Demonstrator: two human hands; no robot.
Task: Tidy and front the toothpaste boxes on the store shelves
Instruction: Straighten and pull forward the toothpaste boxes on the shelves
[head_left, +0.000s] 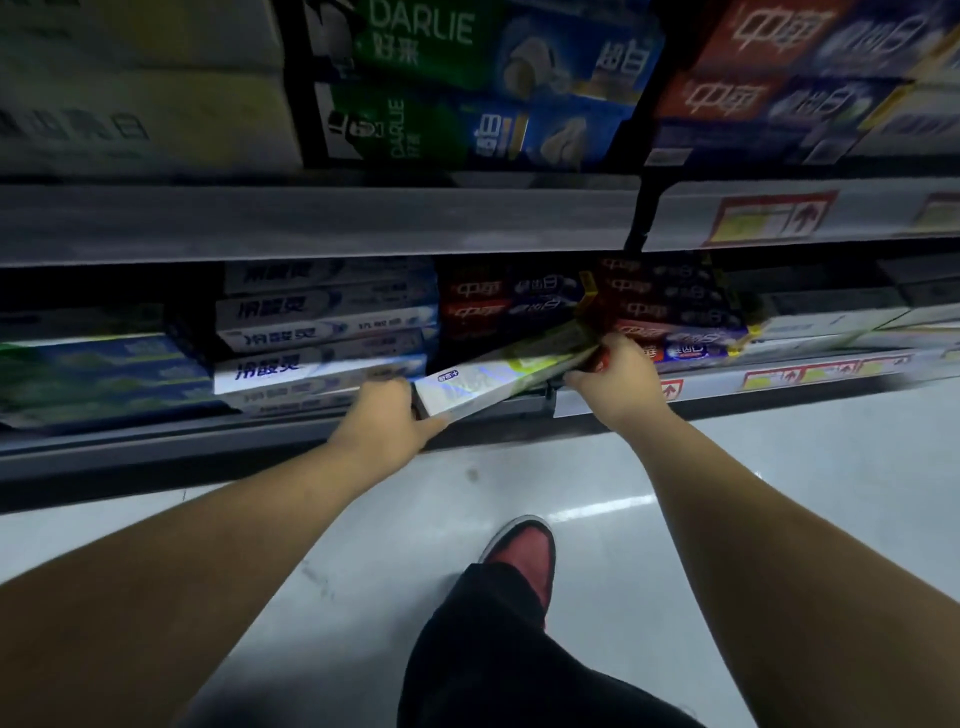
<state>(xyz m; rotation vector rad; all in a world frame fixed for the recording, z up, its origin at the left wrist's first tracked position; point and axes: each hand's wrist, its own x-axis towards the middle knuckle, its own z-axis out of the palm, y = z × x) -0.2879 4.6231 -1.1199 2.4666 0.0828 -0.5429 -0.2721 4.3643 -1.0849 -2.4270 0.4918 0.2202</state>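
Toothpaste box, white and green, lies askew at the lower shelf's front edge, long axis running from lower left up to the right. Left hand clamps its near end; right hand pinches the far end beside the red boxes. Step in hand looks like straightening; next it needs swinging level and sliding into its row.

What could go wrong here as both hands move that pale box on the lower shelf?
The pale white-and-green toothpaste box sits tilted across the shelf lip, held only at its ends by the left hand and right hand; it could slip. Its far end presses near the stacked red-and-purple boxes, which might be knocked askew.
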